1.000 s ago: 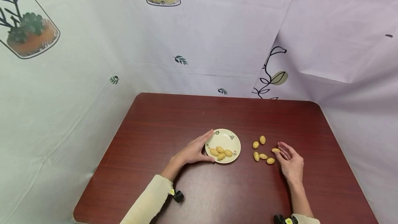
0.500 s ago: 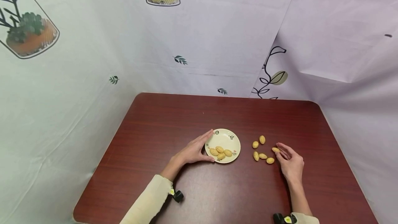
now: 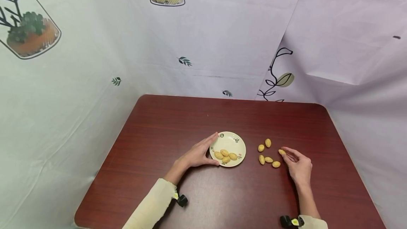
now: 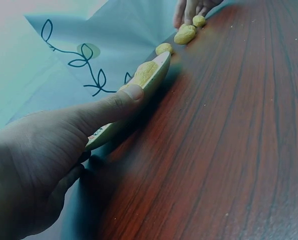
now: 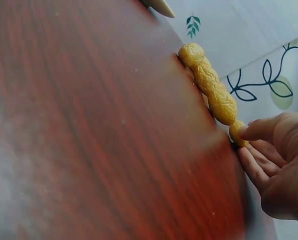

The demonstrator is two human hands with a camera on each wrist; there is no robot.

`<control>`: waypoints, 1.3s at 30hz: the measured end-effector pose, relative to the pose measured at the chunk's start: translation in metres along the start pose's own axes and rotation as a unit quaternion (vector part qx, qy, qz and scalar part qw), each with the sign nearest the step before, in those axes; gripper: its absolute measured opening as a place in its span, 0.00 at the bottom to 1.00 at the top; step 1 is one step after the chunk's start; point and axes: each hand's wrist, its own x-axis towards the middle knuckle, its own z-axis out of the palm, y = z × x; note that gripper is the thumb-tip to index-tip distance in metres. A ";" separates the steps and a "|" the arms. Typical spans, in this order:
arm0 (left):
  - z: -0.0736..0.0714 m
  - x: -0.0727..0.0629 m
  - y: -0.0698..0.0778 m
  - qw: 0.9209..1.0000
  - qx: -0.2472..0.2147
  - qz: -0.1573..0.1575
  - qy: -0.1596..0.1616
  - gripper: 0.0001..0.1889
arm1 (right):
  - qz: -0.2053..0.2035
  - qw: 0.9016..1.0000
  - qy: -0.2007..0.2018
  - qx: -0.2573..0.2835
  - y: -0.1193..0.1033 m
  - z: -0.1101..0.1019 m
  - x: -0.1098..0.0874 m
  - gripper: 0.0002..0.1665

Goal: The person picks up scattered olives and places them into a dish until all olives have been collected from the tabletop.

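A small white plate (image 3: 227,140) with printed motifs and several wrinkled yellow potato-like ovals (image 3: 226,159) on it stands mid-table. My left hand (image 3: 201,153) grips its left side, fingers spread along the far-left edge; in the left wrist view the thumb (image 4: 133,92) lies over the rim. At the right, my right hand (image 3: 299,167) pinches one yellow oval (image 3: 281,152) between thumb and fingers. The right wrist view shows that oval (image 5: 237,133) low at the fingertips, partly hidden by the thumb.
Several more yellow ovals (image 3: 268,159) lie loose on the dark red-brown table (image 3: 178,116), between the plate and my right hand. A pale printed cloth (image 3: 203,45) hangs behind the table and along its sides.
The right fingers have shifted slightly, and the pinched oval has tilted and risen a little in the view. The left hand and the plate have stayed in place.
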 end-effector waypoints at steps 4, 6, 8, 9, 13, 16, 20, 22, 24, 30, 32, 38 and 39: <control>0.000 0.000 0.000 1.000 -0.003 0.001 0.001 0.63 | 0.015 1.000 0.001 0.002 0.001 -0.001 0.001 0.15; 0.000 0.001 0.000 1.000 -0.003 -0.001 -0.001 0.63 | 0.028 1.000 -0.002 0.005 0.000 -0.002 0.002 0.15; -0.001 0.000 0.000 1.000 -0.004 -0.001 -0.002 0.63 | 0.042 0.999 -0.008 0.007 -0.001 -0.003 0.002 0.16; -0.001 0.000 0.000 1.000 -0.003 -0.002 -0.003 0.63 | 0.049 0.999 -0.011 0.008 -0.001 -0.004 0.002 0.17; -0.002 0.000 0.001 1.000 -0.004 -0.001 -0.001 0.63 | 0.068 0.997 -0.014 0.021 0.000 -0.006 0.004 0.19; -0.001 0.000 0.001 1.000 -0.003 0.001 0.002 0.63 | 0.076 0.996 -0.009 0.037 0.000 -0.006 0.005 0.19; -0.001 -0.001 0.001 1.000 -0.003 0.001 0.003 0.62 | 0.085 0.995 -0.012 0.041 0.000 -0.007 0.006 0.20; -0.001 0.000 0.001 1.000 -0.003 0.001 0.003 0.62 | 0.088 0.995 -0.016 0.038 -0.001 -0.008 0.006 0.21; -0.002 0.000 0.002 1.000 -0.004 -0.001 0.002 0.62 | 0.090 0.995 -0.019 0.038 -0.002 -0.009 0.005 0.22; -0.001 -0.001 0.002 1.000 0.000 -0.004 -0.001 0.63 | 0.084 0.995 -0.012 0.052 -0.006 -0.007 0.005 0.21; -0.001 -0.001 0.002 1.000 -0.001 -0.003 0.001 0.63 | 0.076 0.995 -0.007 0.062 -0.007 -0.006 0.004 0.20; -0.001 -0.001 0.002 1.000 -0.003 -0.001 0.001 0.63 | 0.051 0.996 0.003 0.075 -0.014 -0.002 0.003 0.19; -0.001 -0.001 0.002 1.000 -0.004 -0.001 0.000 0.63 | 0.046 0.996 0.004 0.080 -0.014 -0.002 0.003 0.18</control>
